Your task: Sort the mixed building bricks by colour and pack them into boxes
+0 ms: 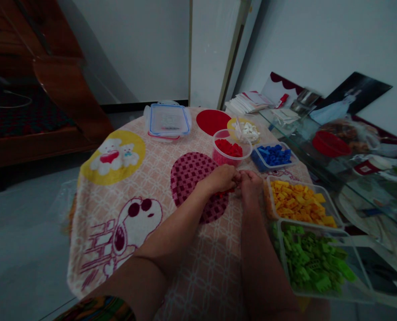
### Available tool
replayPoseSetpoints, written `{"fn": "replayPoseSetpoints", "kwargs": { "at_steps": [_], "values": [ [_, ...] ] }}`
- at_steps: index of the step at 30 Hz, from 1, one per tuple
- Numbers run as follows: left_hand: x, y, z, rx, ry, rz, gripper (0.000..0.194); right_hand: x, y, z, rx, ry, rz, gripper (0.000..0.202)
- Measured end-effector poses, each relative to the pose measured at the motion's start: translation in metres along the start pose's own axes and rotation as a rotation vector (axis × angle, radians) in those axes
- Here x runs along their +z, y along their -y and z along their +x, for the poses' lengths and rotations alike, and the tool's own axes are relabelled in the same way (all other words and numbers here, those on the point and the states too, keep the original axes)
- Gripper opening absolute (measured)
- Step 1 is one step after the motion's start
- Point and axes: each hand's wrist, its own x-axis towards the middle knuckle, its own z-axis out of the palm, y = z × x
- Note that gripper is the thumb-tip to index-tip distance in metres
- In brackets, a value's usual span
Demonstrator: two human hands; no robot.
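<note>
My left hand [222, 178] and my right hand [251, 183] meet over the table, just in front of the round tub [231, 156] of red toy bricks [229, 147]. Both have their fingers closed and their fingertips together. Whatever is pinched between them is hidden. Some red pieces [223, 193] show below my left hand; I cannot tell whether it holds them or they lie on the cloth. To the right of my hands stand boxes of blue bricks [274, 155], yellow bricks [296, 199] and green bricks [313, 258].
A patterned cloth [165, 178] covers the round table. Stacked lidded containers [170, 120] stand at its back left, white pieces [250, 131] at its back right. A cluttered glass shelf [318, 165] borders the right side. A wooden chair [58, 89] is at far left.
</note>
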Motion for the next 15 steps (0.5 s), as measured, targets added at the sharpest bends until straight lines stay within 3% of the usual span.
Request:
{"fn": "replayPoseSetpoints", "kwargs": {
  "at_steps": [6,15],
  "values": [
    [0.0035,0.006,-0.0001,-0.03,0.043,0.04,0.02,-0.0008,0.0021,-0.0036,0.023,-0.046,-0.023,0.027],
    [0.0085,-0.0027,0.0006,-0.103,0.028,0.124,0.018,-0.0065,0.0037,0.0005,-0.09,-0.085,-0.21,0.027]
  ]
}}
